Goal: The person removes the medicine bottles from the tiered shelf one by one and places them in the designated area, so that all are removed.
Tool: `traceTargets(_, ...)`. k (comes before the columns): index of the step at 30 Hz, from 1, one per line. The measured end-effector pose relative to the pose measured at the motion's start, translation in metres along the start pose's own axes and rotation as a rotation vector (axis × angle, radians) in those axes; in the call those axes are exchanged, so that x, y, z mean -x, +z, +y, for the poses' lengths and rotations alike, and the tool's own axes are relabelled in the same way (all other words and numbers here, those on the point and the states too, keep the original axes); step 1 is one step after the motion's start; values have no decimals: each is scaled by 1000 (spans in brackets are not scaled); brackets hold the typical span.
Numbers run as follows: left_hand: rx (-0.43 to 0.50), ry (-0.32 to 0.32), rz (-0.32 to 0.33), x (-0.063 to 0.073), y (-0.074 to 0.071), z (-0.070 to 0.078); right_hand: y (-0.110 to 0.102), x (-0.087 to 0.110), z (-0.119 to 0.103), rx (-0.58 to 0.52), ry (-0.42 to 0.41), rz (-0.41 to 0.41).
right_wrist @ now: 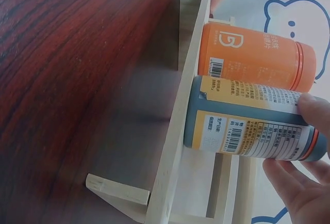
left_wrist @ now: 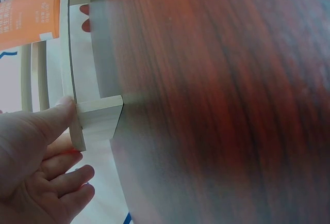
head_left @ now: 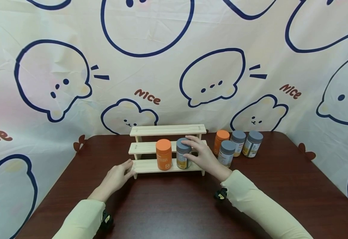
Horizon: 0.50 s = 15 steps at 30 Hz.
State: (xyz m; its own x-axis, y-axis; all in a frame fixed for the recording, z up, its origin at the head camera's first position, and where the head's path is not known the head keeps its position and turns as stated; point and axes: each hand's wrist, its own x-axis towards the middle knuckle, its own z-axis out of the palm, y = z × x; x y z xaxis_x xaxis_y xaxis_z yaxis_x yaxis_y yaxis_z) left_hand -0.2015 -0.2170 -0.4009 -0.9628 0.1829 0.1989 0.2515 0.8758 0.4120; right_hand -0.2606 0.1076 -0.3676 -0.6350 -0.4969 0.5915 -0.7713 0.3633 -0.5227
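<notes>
A pale wooden three-step rack (head_left: 168,130) stands on the table. My left hand (head_left: 116,177) pinches the left end of its lowest step, thumb on one face and a finger against the other, as the left wrist view shows. On that same step an orange supplement bottle (head_left: 164,154) stands upright. Just right of it is a grey supplement bottle (right_wrist: 242,121) with a yellow and white label, its base at the step. Thumb and fingers of my right hand (head_left: 205,158) grip this grey bottle near its lid, from the right.
Right of the rack, on the dark wood table (head_left: 174,205), stand another orange bottle (head_left: 220,139) and three grey bottles, the nearest grey one (head_left: 226,154) partly behind my right wrist. A cloth with cartoon drawings (head_left: 144,76) hangs behind the table.
</notes>
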Motion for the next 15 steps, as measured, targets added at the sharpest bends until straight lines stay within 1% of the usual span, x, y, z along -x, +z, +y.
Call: traceTargets(15, 1, 4, -6, 2, -1, 0, -2, 0, 1, 6, -5, 8)
